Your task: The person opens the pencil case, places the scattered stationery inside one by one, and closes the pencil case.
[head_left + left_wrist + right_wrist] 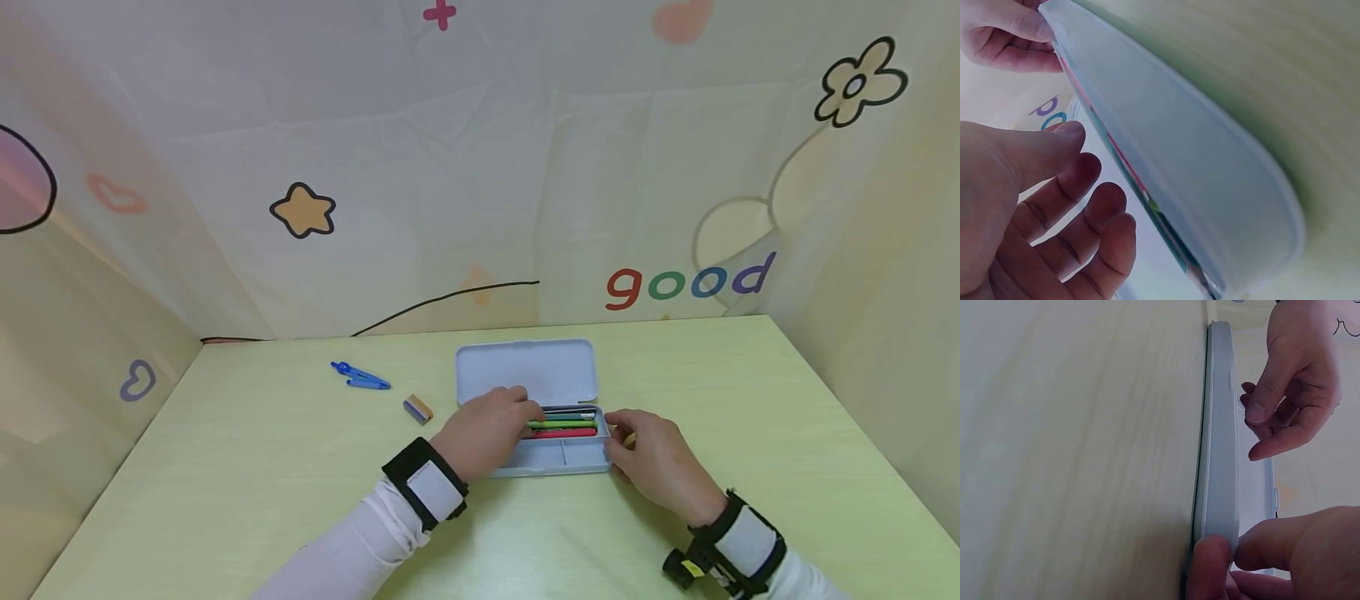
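A pale blue pencil case (585, 457) lies on the table with its lid (525, 371) swung back. Its rear compartment holds several pencils, among them a red one (566, 432) and a green one (577, 423); the left part is hidden by a hand. Over that left part hovers my left hand (483, 433), its fingers (1107, 203) loosely bent, with nothing visible between them in the left wrist view. My right hand (660, 458) grips the case's right end, thumb and fingers on either side of the wall (1219, 487).
Left of the case lies a small tan and blue eraser (417, 409). Farther left is a blue drawing compass (362, 377). A printed curtain (450, 167) hangs behind the table (247, 467) and along its sides.
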### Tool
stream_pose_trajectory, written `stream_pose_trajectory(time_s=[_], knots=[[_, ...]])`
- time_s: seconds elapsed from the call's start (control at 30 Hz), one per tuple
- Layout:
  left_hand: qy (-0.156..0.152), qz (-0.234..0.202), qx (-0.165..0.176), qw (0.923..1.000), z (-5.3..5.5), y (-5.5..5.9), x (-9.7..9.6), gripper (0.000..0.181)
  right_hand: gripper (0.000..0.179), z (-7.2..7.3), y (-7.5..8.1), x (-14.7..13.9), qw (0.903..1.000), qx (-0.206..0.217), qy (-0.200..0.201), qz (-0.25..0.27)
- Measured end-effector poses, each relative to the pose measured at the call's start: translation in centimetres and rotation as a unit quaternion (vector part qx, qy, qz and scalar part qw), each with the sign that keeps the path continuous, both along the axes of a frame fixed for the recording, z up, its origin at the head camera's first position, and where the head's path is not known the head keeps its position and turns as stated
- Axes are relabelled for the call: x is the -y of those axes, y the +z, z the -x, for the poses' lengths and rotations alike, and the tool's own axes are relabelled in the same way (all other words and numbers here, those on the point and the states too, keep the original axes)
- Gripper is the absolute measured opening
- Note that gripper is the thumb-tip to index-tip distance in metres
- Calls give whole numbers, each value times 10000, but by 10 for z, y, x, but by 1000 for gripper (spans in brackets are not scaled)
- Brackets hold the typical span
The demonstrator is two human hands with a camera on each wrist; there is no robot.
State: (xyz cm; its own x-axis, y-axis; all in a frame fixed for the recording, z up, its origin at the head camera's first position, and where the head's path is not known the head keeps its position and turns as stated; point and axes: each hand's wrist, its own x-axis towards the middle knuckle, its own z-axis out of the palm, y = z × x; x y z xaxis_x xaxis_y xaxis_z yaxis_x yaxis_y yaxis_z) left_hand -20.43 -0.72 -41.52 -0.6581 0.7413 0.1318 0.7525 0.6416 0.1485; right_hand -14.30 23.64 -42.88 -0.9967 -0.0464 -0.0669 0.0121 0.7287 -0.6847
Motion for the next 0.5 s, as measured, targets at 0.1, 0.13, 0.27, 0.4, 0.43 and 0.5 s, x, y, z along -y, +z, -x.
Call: stream_pose_trajectory(time_s=[0.1, 0.13, 0.27, 0.4, 0.43, 0.5], knots=[[8, -55, 8, 10000, 0, 3, 4, 20, 39, 0, 0, 0, 10000, 1, -4, 11], [10, -73, -5, 10000, 0, 4, 6, 21, 39, 0, 0, 0, 10000, 2, -3, 11], [13, -148, -82, 9999, 0, 7, 14, 23, 39, -1, 1, 0, 10000, -3, -14, -21], [19, -244, -168, 9996, 1, 9, 23, 23, 39, -1, 1, 0, 10000, -10, -17, -35], [28, -267, -211, 9994, 1, 9, 25, 23, 39, -1, 1, 0, 10000, -13, -10, -34], [58, -317, -246, 9992, 1, 11, 30, 24, 39, 0, 1, 0, 10000, -2, -8, -37]])
